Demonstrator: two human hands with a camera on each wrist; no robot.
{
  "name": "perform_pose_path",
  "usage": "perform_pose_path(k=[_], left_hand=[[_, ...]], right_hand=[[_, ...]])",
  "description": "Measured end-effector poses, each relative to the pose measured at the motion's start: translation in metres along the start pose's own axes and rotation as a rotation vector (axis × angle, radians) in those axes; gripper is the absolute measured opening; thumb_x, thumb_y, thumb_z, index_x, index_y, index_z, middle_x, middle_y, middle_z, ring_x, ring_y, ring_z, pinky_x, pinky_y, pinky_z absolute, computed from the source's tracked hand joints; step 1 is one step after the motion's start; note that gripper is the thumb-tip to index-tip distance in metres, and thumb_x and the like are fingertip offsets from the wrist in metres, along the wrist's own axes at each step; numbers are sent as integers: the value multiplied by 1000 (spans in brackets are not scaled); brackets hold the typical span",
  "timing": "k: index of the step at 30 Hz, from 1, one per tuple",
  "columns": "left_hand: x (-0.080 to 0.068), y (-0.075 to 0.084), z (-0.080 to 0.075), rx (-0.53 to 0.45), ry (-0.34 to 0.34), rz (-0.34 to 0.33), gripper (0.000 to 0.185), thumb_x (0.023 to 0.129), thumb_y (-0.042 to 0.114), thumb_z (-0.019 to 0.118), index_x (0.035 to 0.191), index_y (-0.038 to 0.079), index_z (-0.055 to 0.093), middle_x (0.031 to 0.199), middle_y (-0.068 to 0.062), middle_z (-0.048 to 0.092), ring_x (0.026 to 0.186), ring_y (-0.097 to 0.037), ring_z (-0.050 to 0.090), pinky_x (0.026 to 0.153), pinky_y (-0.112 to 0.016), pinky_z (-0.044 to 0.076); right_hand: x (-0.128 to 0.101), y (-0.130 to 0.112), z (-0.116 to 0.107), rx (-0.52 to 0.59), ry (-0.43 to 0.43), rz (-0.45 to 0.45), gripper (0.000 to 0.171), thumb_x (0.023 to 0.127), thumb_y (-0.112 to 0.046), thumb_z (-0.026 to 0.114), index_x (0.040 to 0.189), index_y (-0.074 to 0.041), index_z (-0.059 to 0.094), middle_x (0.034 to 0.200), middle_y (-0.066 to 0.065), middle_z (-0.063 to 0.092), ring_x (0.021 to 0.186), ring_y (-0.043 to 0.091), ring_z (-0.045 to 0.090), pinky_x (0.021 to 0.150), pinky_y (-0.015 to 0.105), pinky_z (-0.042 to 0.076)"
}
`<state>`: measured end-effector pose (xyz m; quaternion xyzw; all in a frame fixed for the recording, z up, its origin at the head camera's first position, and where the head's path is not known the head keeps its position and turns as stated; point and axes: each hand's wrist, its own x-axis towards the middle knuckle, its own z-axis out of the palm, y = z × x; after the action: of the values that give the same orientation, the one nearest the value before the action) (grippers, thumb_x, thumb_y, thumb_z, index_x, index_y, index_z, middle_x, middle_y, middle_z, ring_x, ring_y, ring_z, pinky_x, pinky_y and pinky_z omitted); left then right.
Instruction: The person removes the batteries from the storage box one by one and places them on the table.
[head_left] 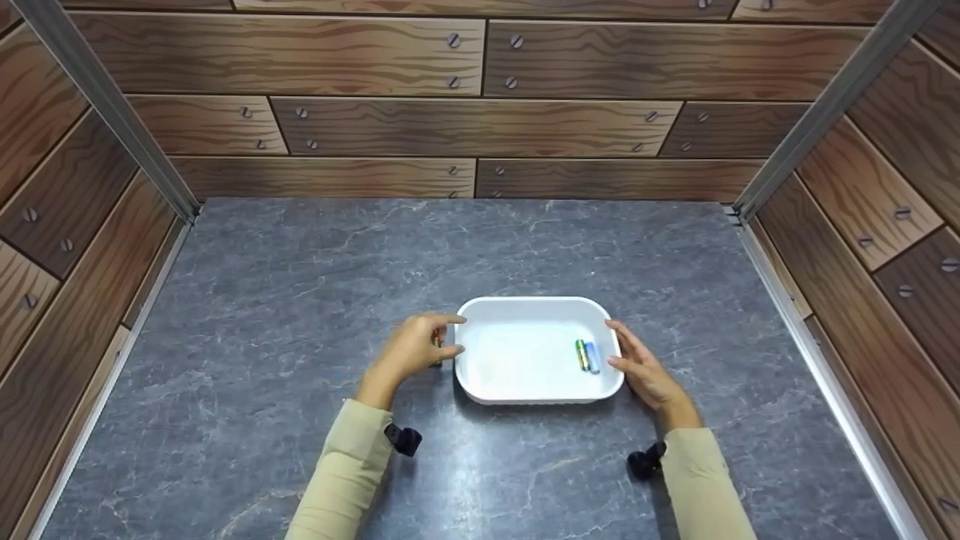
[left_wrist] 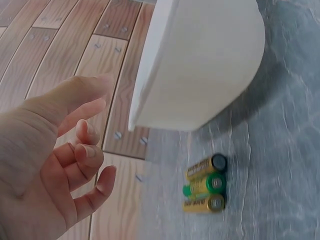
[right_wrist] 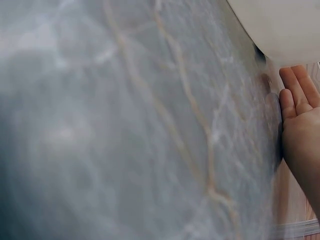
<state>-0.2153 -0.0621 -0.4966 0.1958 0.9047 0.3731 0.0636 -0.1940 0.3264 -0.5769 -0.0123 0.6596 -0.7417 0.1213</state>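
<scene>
A white plastic basin (head_left: 517,352) stands on the table. Inside it, toward the right end, a green battery (head_left: 582,355) and a blue battery (head_left: 592,358) lie side by side. My left hand (head_left: 411,346) is at the basin's left end, thumb and forefinger apart near the rim; the left wrist view shows a gap between this hand and the basin wall. Three gold and green batteries (left_wrist: 205,185) lie together on the table beside the basin, mostly hidden by that hand from above. On the right, my right hand (head_left: 649,375) has its fingertips right at the rim, fingers extended.
Grey marbled tabletop (head_left: 300,285) surrounds the basin. Wood-patterned panels (head_left: 375,124) form walls at the back and both sides, with metal posts (head_left: 112,112) in the corners. A small black camera (head_left: 405,440) sits on each wrist.
</scene>
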Motion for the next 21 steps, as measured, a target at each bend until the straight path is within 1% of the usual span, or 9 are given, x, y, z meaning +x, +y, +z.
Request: perform_pose_path(k=[6,11,15,17,21], left_hand=[[5,10,10,18,9,67,38,83,20,75,118,9,68,77,-10,61,66,-9,44,61,-22,36],[10,19,19,18,3,118,34,84,20,73,116,7,69,75,-10,60,65,-9,42,61,-21,34],[14,26,27,26,0,159,33,85,21,72,115,8,69,74,-8,60,65,-7,41,62,-20,34],[16,29,31,19,-4,174,32,85,21,71,114,7,70,74,-9,60,65,-6,41,62,-19,35],[19,35,40,9,-24,180,32,86,22,71,115,7,69,75,-8,60,66,-6,42,62,-19,35]], right_hand=[[0,-1,-1,-8,-8,2,64,89,7,52,147,-7,30,131,-27,50,122,-8,46,99,12,39],[0,-1,0,13,-9,0,62,89,9,51,146,-8,32,132,-25,51,122,-6,47,98,13,40],[1,-1,0,15,-5,7,62,89,8,51,145,-9,32,131,-25,52,121,-5,48,98,13,40],[1,-1,0,10,-7,10,62,89,8,51,146,-9,32,131,-25,51,121,-5,48,98,13,40],[1,-1,-1,-2,-20,5,62,89,6,52,146,-9,32,131,-25,50,122,-5,47,98,13,40]])
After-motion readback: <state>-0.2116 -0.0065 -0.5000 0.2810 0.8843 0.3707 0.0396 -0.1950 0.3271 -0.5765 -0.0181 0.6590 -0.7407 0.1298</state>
